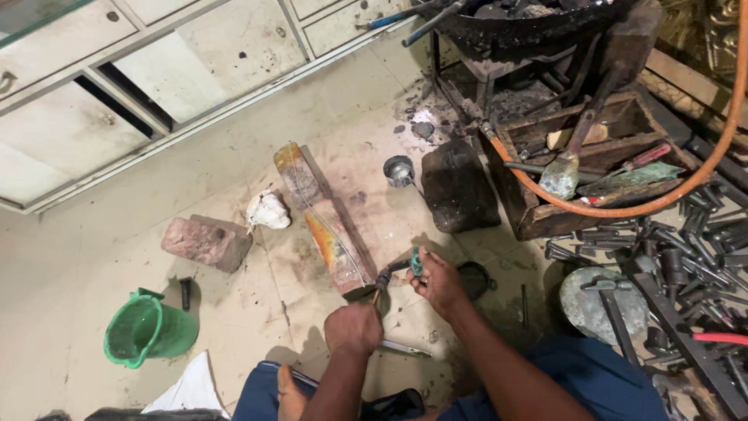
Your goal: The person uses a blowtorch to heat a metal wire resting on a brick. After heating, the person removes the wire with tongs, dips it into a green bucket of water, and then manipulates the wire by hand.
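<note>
A: Left hand (354, 327) is fisted on the torch (387, 277) stem, low over the floor (93, 257). Right hand (438, 281): fingers pinched on the green valve (416, 262) at the torch head.

B: Tip position?

A: Just at the near end of the long slab (331, 226), about touching. I'd hold the stem steady and turn the valve in small steps.

B: Beyond that?

A: Brick (206, 242) and bucket (148, 329) to the left, dark block (458, 185) behind, orange hose (701, 168) looping over the tool crate (545, 214).
</note>
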Action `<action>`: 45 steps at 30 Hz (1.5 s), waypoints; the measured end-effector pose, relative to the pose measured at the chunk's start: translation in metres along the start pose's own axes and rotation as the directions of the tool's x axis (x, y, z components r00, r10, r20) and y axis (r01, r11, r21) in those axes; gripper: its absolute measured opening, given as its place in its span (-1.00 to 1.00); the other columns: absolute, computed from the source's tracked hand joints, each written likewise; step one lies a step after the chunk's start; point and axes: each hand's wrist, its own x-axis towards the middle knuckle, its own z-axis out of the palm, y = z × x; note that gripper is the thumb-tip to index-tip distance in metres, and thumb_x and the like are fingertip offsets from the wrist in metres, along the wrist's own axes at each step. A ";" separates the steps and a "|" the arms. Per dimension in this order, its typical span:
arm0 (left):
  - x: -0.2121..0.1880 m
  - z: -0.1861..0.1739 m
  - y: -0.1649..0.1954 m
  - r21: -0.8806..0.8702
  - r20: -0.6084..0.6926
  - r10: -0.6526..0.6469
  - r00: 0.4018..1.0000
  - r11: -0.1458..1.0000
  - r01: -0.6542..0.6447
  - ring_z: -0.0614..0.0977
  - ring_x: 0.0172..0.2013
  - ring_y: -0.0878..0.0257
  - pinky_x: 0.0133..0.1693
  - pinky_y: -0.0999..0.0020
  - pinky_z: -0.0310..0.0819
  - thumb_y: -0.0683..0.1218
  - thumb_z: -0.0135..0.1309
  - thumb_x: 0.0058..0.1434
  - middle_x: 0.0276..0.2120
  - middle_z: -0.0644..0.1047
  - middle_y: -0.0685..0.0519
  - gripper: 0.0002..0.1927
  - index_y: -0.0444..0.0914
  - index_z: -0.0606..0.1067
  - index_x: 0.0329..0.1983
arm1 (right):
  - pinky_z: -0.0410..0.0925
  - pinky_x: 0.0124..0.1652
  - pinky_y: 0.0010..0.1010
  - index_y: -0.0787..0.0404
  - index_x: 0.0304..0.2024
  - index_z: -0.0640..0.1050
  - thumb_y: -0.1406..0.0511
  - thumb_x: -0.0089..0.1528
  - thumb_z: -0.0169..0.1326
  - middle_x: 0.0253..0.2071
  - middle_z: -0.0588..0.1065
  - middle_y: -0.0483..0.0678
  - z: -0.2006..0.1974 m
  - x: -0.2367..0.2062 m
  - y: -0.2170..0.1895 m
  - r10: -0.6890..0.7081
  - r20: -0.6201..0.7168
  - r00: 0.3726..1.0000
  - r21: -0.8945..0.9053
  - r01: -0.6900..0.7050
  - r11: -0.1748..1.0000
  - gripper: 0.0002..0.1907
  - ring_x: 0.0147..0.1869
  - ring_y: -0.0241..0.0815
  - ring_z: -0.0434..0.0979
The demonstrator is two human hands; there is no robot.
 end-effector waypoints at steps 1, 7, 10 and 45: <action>-0.001 0.000 0.001 -0.012 0.004 -0.017 1.000 1.000 0.017 0.68 -0.11 -0.03 -0.06 0.05 0.56 0.08 -0.24 0.39 -0.16 0.65 -0.10 -0.55 -0.16 0.67 -0.21 | 0.32 -0.41 -0.46 0.13 -0.20 0.48 0.09 0.37 0.00 -0.48 0.50 -0.03 0.000 0.001 0.000 -0.003 0.015 1.000 0.005 0.003 1.000 -0.73 -0.46 -0.23 0.41; 0.002 0.003 0.001 -0.123 0.008 -0.175 0.984 0.977 0.175 0.68 -0.08 -0.05 -0.03 0.04 0.55 0.09 -0.31 0.42 -0.13 0.63 -0.10 -0.50 -0.18 0.65 -0.16 | 0.34 -0.45 -0.47 0.15 -0.17 0.47 0.10 0.40 0.03 -0.53 0.42 -0.09 0.001 0.003 -0.003 -0.027 0.084 0.996 0.082 0.020 0.996 -0.74 -0.48 -0.23 0.45; 0.003 0.007 0.000 -0.144 0.002 -0.206 0.979 0.968 0.204 0.67 -0.08 -0.04 -0.02 0.05 0.54 0.12 -0.32 0.42 -0.15 0.64 -0.10 -0.48 -0.18 0.66 -0.16 | 0.28 -0.52 -0.50 0.11 -0.13 0.53 0.13 0.35 0.02 -0.50 0.52 -0.03 0.003 -0.001 -0.004 0.011 0.006 1.000 -0.001 -0.011 1.000 -0.78 -0.54 -0.27 0.41; -0.067 0.116 -0.062 -0.818 -0.217 0.298 0.930 0.464 -0.340 0.52 -0.46 0.25 -0.29 0.23 0.51 -0.16 0.25 0.10 -0.54 0.39 0.06 -0.59 -0.25 0.49 0.04 | 0.44 -0.01 -0.13 0.10 0.09 0.54 0.09 0.07 0.36 -0.11 0.58 0.13 -0.031 -0.077 0.020 -0.223 0.386 0.895 -0.909 0.328 -0.258 -0.42 0.01 0.15 0.59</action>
